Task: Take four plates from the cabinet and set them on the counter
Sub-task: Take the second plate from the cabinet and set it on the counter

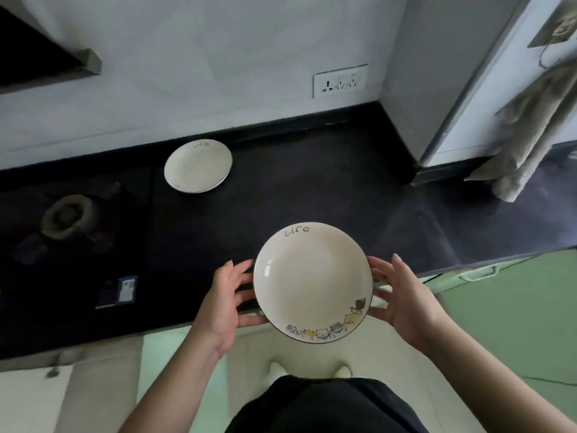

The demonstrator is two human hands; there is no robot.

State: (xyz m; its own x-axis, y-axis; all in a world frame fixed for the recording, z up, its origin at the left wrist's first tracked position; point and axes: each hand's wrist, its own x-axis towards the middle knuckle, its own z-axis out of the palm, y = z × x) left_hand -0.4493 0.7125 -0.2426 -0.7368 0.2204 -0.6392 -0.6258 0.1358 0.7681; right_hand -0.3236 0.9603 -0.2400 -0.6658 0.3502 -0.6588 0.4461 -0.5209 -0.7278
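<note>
The near plate (312, 281) is showing cream white with a thin dark rim, the word "life" in black script at its far edge, and a row of grey and yellow cartoon cats (one black) along its near edge. The far plate (198, 166) is wearing the same cream and script. The surface (312, 189) is looking black; the cabinet fronts (515, 323) pale green.

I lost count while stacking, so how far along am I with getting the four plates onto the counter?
Done: a small stack of plates sits on the black counter near the wall; its edges suggest more than one, but the exact count is unclear. In hand: the left hand and right hand hold a cat-patterned plate at the counter's front edge. Left: setting it down, then any remaining.
</note>
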